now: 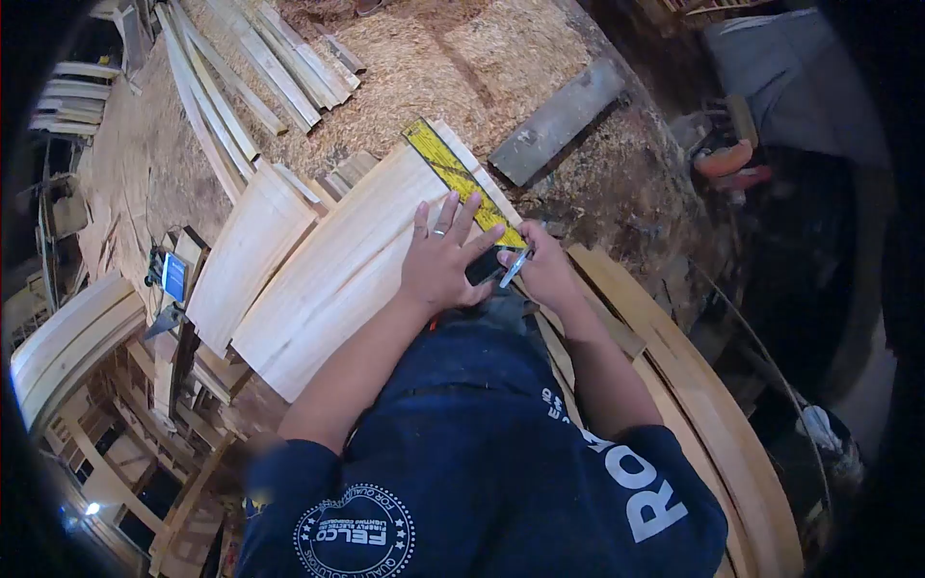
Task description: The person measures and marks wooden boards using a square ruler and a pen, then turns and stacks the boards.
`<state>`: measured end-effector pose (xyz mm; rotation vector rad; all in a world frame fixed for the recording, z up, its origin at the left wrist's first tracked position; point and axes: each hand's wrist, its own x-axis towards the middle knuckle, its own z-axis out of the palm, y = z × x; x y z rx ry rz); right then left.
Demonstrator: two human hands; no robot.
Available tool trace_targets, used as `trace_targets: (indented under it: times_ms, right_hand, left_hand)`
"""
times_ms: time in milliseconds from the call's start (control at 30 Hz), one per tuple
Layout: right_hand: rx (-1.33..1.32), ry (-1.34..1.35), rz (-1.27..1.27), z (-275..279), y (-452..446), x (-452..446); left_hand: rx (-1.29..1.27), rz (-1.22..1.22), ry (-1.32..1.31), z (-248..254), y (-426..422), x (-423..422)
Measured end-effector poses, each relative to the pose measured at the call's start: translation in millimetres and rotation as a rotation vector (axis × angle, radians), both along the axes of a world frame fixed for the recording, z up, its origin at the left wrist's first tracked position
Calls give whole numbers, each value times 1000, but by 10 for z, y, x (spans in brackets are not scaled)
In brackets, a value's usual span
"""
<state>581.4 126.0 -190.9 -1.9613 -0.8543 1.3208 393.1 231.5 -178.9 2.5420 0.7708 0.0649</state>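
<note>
A pale wooden board (361, 226) lies in front of me, its near end close to my body. Across that end rests a try square with a yellow blade (453, 171) and a black handle (489, 267). My left hand (443, 252), a ring on one finger, is spread over the board, fingertips on the yellow blade and thumb side by the handle. In my right hand (545, 270) a pen (515, 269), light blue and white, is pinched beside the blade's lower end. The pen's tip is too small to make out.
Another pale board (252, 252) lies to the left. Long wooden strips (207, 96) and a grey plank (559, 122) rest on ground covered with shavings. Curved planks (674, 385) run along my right side. An orange-handled tool (725, 159) lies at the far right.
</note>
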Motion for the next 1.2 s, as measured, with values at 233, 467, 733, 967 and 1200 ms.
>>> trace_targets:
  times_ms: [233, 467, 733, 967, 1200]
  right_hand:
    - [50, 29, 51, -36, 6, 150]
    - [164, 73, -64, 286, 593, 687]
    - [351, 187, 8, 141, 1617, 98]
    - [359, 9, 177, 24, 1813, 121]
    - [286, -193, 393, 284, 1481, 322]
  left_hand:
    - [-20, 4, -1, -3, 16, -2]
    - [-96, 10, 29, 35, 41, -13]
    - [-141, -11, 82, 96, 86, -23]
    - [-142, 9, 44, 55, 60, -41]
    - [-157, 4, 63, 98, 86, -19]
